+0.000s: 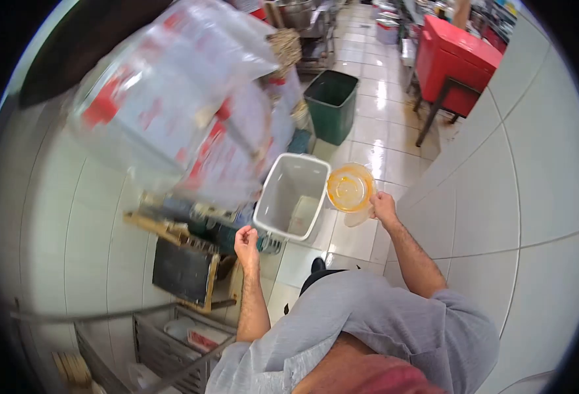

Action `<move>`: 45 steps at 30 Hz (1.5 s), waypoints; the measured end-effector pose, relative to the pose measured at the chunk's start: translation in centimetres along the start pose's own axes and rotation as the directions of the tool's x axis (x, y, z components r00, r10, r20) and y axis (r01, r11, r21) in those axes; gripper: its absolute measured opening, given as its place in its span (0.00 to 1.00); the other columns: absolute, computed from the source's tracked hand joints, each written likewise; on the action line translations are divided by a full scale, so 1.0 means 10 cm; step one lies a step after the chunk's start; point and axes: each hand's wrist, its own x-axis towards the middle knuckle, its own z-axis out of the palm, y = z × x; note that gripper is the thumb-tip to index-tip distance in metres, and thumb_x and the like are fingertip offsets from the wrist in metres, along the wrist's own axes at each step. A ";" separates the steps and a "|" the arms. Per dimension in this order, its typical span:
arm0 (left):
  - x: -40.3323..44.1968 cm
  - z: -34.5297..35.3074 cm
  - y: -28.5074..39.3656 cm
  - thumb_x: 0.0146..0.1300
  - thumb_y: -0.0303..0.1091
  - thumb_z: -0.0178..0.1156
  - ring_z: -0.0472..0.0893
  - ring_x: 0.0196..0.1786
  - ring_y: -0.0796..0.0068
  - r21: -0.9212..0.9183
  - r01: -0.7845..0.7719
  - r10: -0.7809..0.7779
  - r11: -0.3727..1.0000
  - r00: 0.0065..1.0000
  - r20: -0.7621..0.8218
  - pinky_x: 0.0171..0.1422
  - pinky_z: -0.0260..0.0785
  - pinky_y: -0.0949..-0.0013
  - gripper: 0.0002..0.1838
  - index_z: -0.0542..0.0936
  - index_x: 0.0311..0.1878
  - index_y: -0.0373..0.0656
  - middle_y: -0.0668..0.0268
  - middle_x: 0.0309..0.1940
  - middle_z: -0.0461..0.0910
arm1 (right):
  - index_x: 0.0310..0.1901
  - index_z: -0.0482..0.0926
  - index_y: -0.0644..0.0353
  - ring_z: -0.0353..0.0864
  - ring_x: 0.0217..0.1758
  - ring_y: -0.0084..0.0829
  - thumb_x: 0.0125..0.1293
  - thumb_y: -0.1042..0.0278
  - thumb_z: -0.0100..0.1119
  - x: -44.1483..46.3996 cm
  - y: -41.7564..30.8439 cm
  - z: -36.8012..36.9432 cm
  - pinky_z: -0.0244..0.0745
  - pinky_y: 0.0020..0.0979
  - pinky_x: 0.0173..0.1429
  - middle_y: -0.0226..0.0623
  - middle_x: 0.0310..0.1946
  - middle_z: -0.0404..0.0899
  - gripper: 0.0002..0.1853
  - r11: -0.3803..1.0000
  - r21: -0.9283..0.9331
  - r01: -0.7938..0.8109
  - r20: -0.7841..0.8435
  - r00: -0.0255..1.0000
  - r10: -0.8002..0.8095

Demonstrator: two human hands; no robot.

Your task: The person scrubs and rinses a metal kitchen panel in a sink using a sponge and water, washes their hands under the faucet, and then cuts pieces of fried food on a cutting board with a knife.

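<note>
My right hand (384,207) grips a clear plastic tub (350,188) by its edge. Orange residue coats the inside of the tub, and its open mouth faces up toward me. My left hand (246,244) has its fingers curled together, with nothing visible in them. It is close to the near left corner of a white plastic bin (267,190); I cannot tell whether they touch. The bin has a pale patch at its bottom. The tub is just right of the bin's rim.
Large clear plastic bags with red-and-white contents (164,111) hang at the left. A green bin (342,118) stands beyond the white one. A red cooler (457,62) on a metal stand is at the upper right. A tiled wall (473,217) borders the right side; a metal rack (171,341) is lower left.
</note>
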 end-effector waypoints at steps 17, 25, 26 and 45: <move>2.13 4.96 0.32 0.59 0.30 0.62 0.73 0.35 0.84 0.010 -0.065 0.038 0.998 0.695 0.718 0.42 0.67 0.79 0.12 0.76 0.45 0.39 0.71 0.34 0.76 | 0.28 0.76 0.65 0.70 0.11 0.24 0.58 0.69 0.53 3.08 -0.80 -1.94 0.66 0.27 0.13 0.32 0.15 0.73 0.08 0.980 0.197 0.011 -0.538 0.837 0.099; 2.66 6.80 0.35 0.59 0.29 0.61 0.73 0.36 0.81 0.058 -0.078 0.006 0.995 0.647 0.763 0.43 0.68 0.76 0.14 0.74 0.48 0.38 0.68 0.36 0.76 | 0.29 0.78 0.66 0.76 0.16 0.26 0.58 0.65 0.54 5.31 -1.19 -2.54 0.73 0.28 0.19 0.36 0.20 0.77 0.11 0.982 0.190 -0.008 -0.561 0.820 0.115; 2.77 6.94 0.35 0.58 0.29 0.61 0.73 0.35 0.80 0.061 -0.032 -0.024 0.998 0.662 0.749 0.42 0.69 0.75 0.14 0.74 0.48 0.39 0.66 0.36 0.75 | 0.29 0.78 0.67 0.77 0.17 0.26 0.58 0.65 0.54 5.54 -1.35 -2.54 0.74 0.28 0.19 0.36 0.20 0.77 0.11 0.982 0.187 -0.007 -0.546 0.830 0.110; 6.55 9.97 0.30 0.56 0.29 0.62 0.75 0.33 0.80 0.195 -0.136 0.014 0.971 0.851 0.526 0.40 0.70 0.75 0.16 0.75 0.48 0.37 0.66 0.37 0.75 | 0.29 0.76 0.68 0.75 0.16 0.25 0.58 0.65 0.54 10.10 -2.85 -2.56 0.71 0.29 0.18 0.36 0.19 0.76 0.12 0.999 -0.029 -0.014 -0.348 0.937 0.003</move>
